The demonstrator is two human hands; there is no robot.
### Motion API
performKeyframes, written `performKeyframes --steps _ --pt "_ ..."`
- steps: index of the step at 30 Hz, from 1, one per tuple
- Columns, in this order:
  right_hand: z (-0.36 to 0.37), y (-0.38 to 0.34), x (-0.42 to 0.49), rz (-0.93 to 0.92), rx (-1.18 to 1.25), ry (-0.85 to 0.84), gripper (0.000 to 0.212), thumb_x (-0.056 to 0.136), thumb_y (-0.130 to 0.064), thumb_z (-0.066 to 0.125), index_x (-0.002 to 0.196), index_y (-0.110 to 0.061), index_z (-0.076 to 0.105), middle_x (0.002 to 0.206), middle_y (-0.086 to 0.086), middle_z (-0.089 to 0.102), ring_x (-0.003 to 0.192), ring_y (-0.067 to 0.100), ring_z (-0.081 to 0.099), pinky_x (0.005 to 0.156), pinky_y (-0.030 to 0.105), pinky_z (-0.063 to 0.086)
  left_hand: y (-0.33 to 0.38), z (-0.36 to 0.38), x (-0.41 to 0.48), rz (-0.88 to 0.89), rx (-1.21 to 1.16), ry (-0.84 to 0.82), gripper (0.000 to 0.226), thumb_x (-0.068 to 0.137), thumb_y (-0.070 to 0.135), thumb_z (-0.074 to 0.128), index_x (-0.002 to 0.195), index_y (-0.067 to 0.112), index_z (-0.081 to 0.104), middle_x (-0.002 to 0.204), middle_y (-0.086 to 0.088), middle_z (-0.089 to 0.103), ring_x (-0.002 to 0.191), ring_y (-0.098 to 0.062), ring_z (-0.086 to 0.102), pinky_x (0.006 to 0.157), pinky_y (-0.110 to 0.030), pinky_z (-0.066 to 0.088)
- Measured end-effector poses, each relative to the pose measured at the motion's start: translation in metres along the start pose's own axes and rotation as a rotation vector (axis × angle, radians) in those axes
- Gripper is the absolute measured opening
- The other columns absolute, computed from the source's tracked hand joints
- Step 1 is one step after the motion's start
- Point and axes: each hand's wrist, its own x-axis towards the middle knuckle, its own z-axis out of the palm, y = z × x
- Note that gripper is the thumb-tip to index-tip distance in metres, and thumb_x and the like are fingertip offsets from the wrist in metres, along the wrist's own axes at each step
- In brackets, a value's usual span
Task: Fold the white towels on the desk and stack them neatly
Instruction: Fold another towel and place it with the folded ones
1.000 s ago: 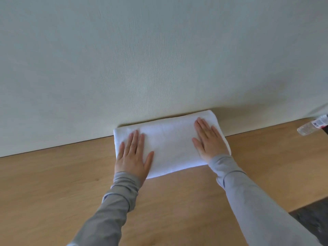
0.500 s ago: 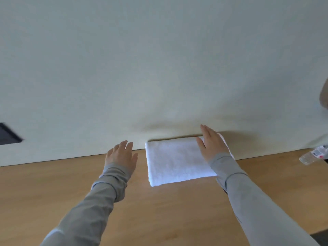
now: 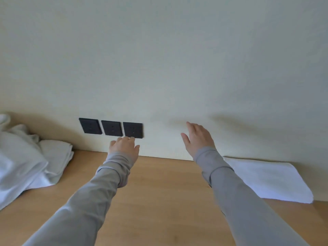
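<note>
1 folded towel [image 3: 269,180] lies flat on the bench [image 3: 168,201] at about 4 o'clock from the hands, its far edge close against the wall [image 3: 159,59]. It looks like a tidy rectangle, so that piece seems finished and marks where the stack can grow.

At 9 o'clock sits a pile of towels [image 3: 23,167], loose and rumpled, reaching past the left edge of the view. How many are in it cannot be counted. Those are what is left: by this showing the job is in its early part, with 1 towel done and the pile untouched.

Neither hand holds anything. The left hand [image 3: 124,147] hangs over the back of the bench at 12 o'clock, just below 3 black sockets [image 3: 111,128]; its fingers point away and look loosely bent, though foreshortening hides how far. The right hand [image 3: 197,137] is raised near the wall at 1 o'clock, fingers straight and close together, thumb apart. Both arms wear grey sleeves [image 3: 236,192].

The likely next step is a reach toward 9 o'clock for a fresh towel.
</note>
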Motion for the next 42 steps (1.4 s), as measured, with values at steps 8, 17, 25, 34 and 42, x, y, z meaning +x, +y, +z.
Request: performKeyframes --steps 8,17,25,34,42 --pt "0.031 -0.165 0.021 -0.322 -0.027 -0.065 0.051 0.099 -0.039 0.030 0.142 -0.013 0.029 0.139 0.001 0.043 0.126 0.021 0.039 0.106 0.031 0.027 -0.181 -0.020 -0.053 -0.294 -0.031 0.052 0.039 0.095 0.039 0.029 0.123 0.021 0.049 0.123 0.000 0.055 0.115 -0.021 0.048 0.095 -0.035 0.034" --pt "0.069 -0.336 0.027 -0.599 0.089 -0.144 0.052 0.097 -0.044 0.031 0.141 -0.017 0.032 0.137 -0.002 0.044 0.126 0.017 0.040 0.105 0.028 0.030 -0.327 -0.016 -0.143 -0.647 -0.026 0.113 0.040 0.097 0.042 0.030 0.128 0.021 0.044 0.125 0.003 0.055 0.116 -0.018 0.049 0.095 -0.031 0.035" --pt "0.122 -0.483 0.034 -0.628 0.154 -0.282 0.059 0.095 -0.048 0.035 0.144 -0.017 0.024 0.146 -0.001 0.036 0.133 0.015 0.035 0.107 0.025 0.030 -0.463 0.043 -0.167 -0.755 -0.135 -0.010 0.040 0.097 0.040 0.030 0.129 0.020 0.043 0.123 0.004 0.054 0.117 -0.017 0.047 0.098 -0.033 0.035" --pt "0.167 -0.621 0.087 -0.241 0.303 -0.431 0.084 0.086 -0.062 0.044 0.148 -0.014 0.014 0.149 0.008 0.030 0.135 0.025 0.031 0.107 0.038 0.032 -0.625 0.112 -0.137 -0.784 -0.291 -0.074 0.073 0.091 0.053 0.040 0.148 0.023 0.006 0.153 0.003 0.019 0.136 -0.023 0.029 0.108 -0.040 0.031" --pt "0.196 -0.671 0.109 -0.033 0.305 -0.401 0.074 0.071 -0.064 0.063 0.116 -0.010 0.042 0.116 0.007 0.053 0.111 0.028 0.050 0.088 0.037 0.043 -0.696 0.176 -0.111 -0.826 -0.428 -0.298 0.116 0.061 0.078 0.058 0.148 0.029 -0.003 0.150 0.002 0.026 0.135 -0.027 0.029 0.111 -0.040 0.022"
